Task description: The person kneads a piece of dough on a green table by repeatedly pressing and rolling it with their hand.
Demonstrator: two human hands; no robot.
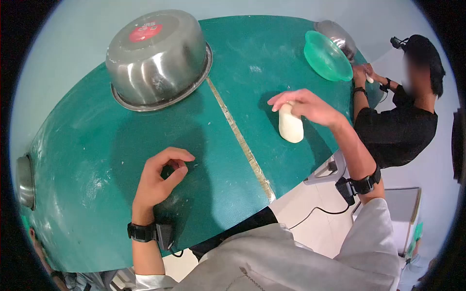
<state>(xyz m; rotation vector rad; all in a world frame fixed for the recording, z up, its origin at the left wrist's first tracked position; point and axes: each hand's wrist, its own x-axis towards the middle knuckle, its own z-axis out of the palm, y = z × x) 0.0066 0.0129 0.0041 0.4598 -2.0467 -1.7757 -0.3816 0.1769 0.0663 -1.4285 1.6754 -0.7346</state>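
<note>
A smooth, pale, elongated piece of dough is at the right part of the green table. My right hand holds its upper end between thumb and fingers. Left of the tape strip, my left hand is over the table with curled fingers, a gap between thumb and index finger, and nothing in it. Each wrist wears a black strap with a small device.
A large upturned steel bowl sits at the back left of the green table. At the back right are a green plastic bowl and a steel bowl. A co-worker works at the right edge. Another steel bowl is far left.
</note>
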